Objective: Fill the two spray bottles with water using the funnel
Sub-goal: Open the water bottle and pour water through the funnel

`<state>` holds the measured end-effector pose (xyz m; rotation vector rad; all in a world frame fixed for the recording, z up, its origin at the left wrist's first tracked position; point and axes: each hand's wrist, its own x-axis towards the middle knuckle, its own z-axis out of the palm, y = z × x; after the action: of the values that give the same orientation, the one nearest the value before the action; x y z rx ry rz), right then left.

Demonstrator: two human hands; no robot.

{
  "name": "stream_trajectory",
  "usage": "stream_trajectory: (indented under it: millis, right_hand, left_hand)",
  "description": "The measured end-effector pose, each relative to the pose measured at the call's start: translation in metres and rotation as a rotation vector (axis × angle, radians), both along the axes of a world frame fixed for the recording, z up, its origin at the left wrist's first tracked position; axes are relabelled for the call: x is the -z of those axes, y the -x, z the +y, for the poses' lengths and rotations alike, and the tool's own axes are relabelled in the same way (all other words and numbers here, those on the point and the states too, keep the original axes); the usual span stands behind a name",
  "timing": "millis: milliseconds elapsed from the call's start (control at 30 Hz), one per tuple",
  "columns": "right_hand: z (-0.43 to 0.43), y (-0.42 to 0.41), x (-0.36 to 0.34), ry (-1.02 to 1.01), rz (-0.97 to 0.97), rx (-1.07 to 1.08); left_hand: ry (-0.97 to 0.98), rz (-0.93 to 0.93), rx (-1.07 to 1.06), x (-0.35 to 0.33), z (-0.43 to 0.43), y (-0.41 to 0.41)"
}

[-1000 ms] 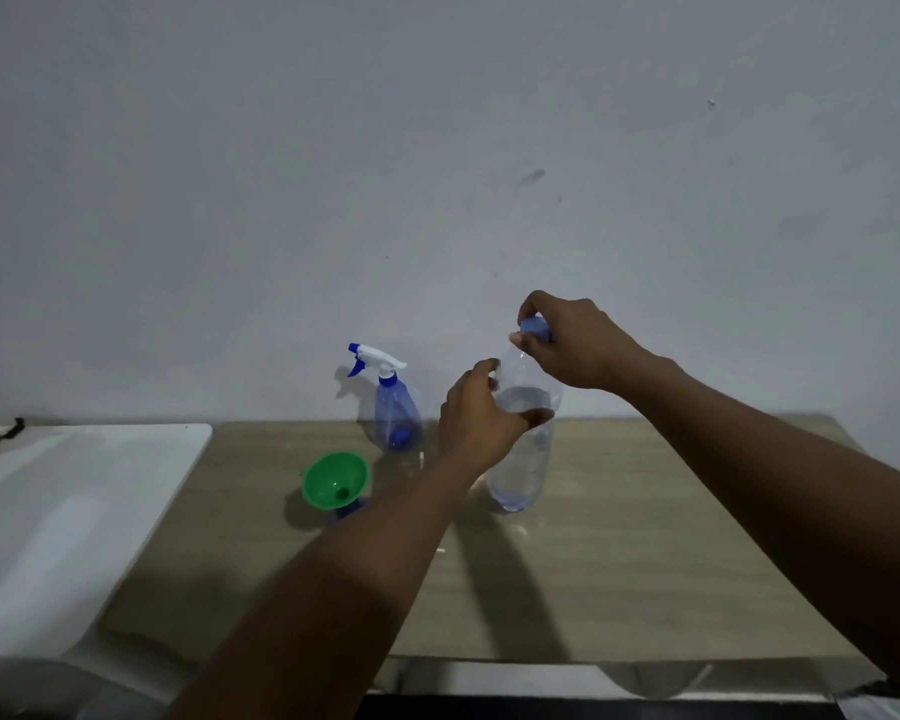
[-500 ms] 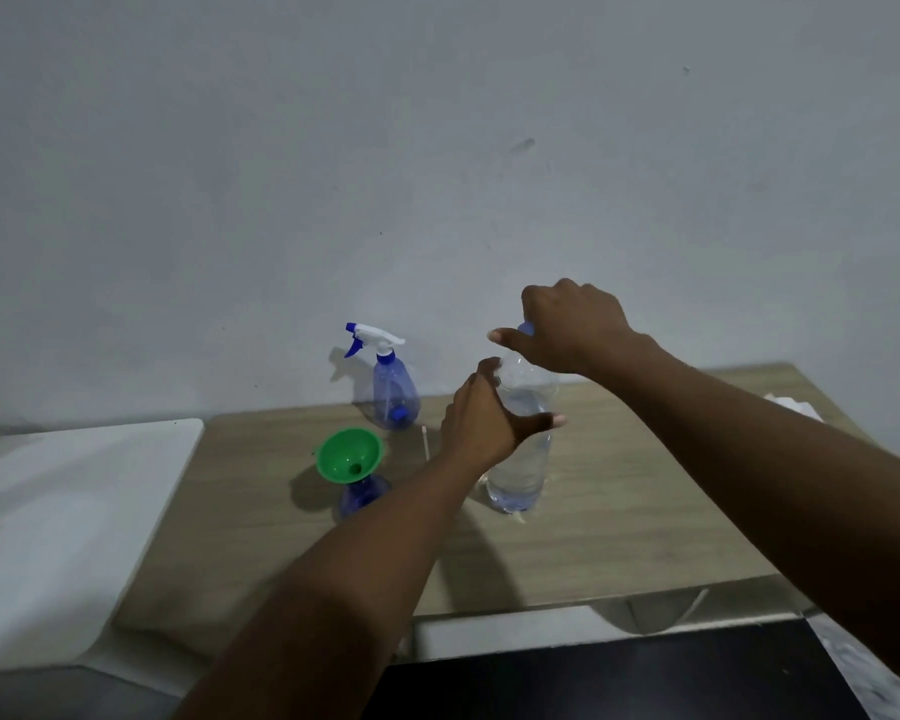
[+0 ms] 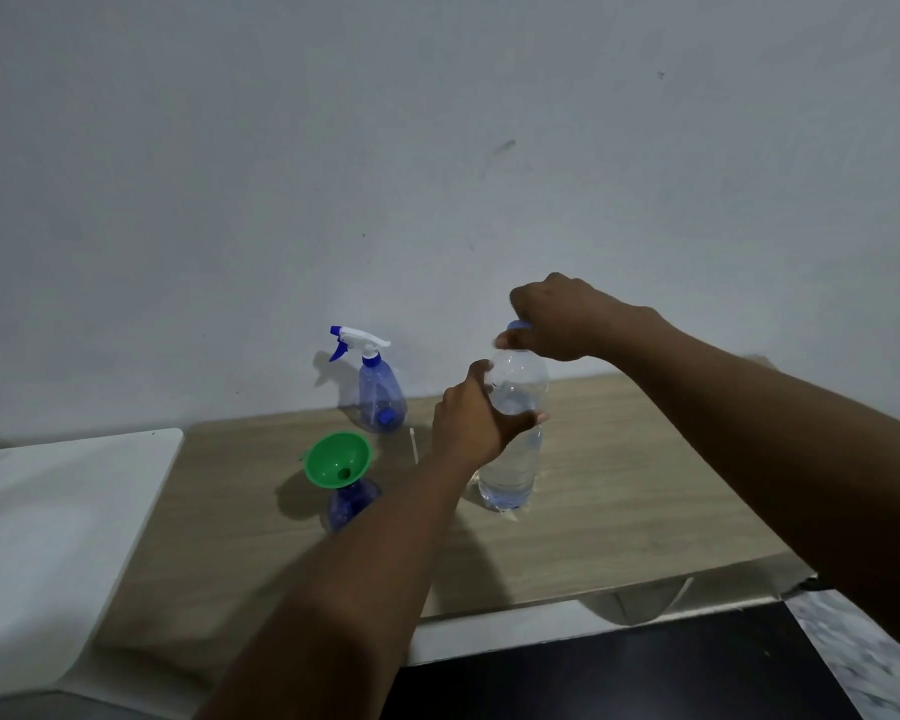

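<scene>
A clear water bottle [image 3: 510,459] stands upright on the wooden table [image 3: 619,485], partly full. My left hand [image 3: 471,426] grips its upper body. My right hand [image 3: 557,319] closes over its blue cap [image 3: 516,325]. To the left, a green funnel [image 3: 338,458] sits in the neck of an uncapped blue spray bottle [image 3: 349,506]. Behind it, near the wall, stands a second blue spray bottle [image 3: 380,392] with its white and blue trigger head [image 3: 357,339] on.
A thin white stick [image 3: 413,445] lies on the table between the far spray bottle and my left hand. A white surface [image 3: 48,511] adjoins the table on the left. A dark floor [image 3: 619,672] shows below the table's front edge.
The view has tilted and shifted a little. Both hands stay on the water bottle; my right hand has turned slightly on the cap.
</scene>
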<state>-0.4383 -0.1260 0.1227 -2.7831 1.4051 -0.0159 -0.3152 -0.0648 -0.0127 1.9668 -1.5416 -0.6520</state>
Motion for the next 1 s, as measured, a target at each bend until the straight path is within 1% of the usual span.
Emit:
stream_trajectory:
  millis: [100, 167, 200, 267, 333, 367, 467, 533, 600, 667, 733, 800, 867, 933, 1000]
  right_hand:
    - [0.000, 0.002, -0.008, -0.134, -0.013, -0.091]
    - [0.001, 0.002, -0.014, -0.191, 0.016, -0.100]
    - [0.002, 0.001, -0.014, -0.178, 0.038, -0.072]
    - [0.001, -0.004, -0.010, -0.063, 0.089, 0.011]
    - [0.000, -0.008, -0.005, 0.021, 0.089, -0.005]
    - [-0.001, -0.008, -0.005, 0.003, 0.069, -0.042]
    - [-0.001, -0.003, -0.012, -0.140, 0.006, -0.159]
    - [-0.003, 0.002, -0.017, -0.156, -0.027, -0.189]
    - [-0.006, 0.010, -0.022, -0.165, -0.134, -0.176]
    - [-0.010, 0.022, -0.020, -0.199, -0.306, -0.131]
    - [-0.017, 0.037, -0.004, -0.189, -0.469, -0.036]
    - [-0.025, 0.055, 0.031, -0.157, -0.536, 0.092]
    - [-0.030, 0.072, 0.082, -0.217, -0.484, 0.208]
    - [-0.028, 0.087, 0.134, -0.338, -0.377, 0.306]
    - [-0.023, 0.099, 0.180, -0.417, -0.285, 0.365]
  left_hand:
    - [0.015, 0.035, 0.015, 0.001, 0.005, -0.001]
    - [0.027, 0.036, 0.013, 0.001, 0.006, 0.000]
    - [0.029, 0.025, 0.004, 0.000, 0.006, 0.000]
    - [0.022, 0.014, 0.007, 0.000, 0.005, 0.000]
    - [-0.001, 0.005, 0.035, -0.001, 0.005, -0.001]
    - [-0.010, 0.000, 0.042, -0.001, 0.005, -0.001]
    - [0.001, 0.016, 0.043, -0.003, 0.006, -0.001]
    - [-0.003, 0.013, 0.039, -0.003, 0.006, 0.000]
    - [0.009, 0.036, 0.018, -0.003, 0.006, -0.001]
    - [0.027, 0.071, -0.001, -0.001, 0.008, -0.001]
    - [0.044, 0.087, -0.018, 0.002, 0.009, -0.001]
    - [0.074, 0.091, -0.041, 0.004, 0.009, -0.001]
    - [0.088, 0.096, -0.047, 0.006, 0.009, 0.000]
    - [0.100, 0.092, -0.054, 0.008, 0.010, 0.000]
    - [0.124, 0.086, -0.067, 0.011, 0.009, 0.000]
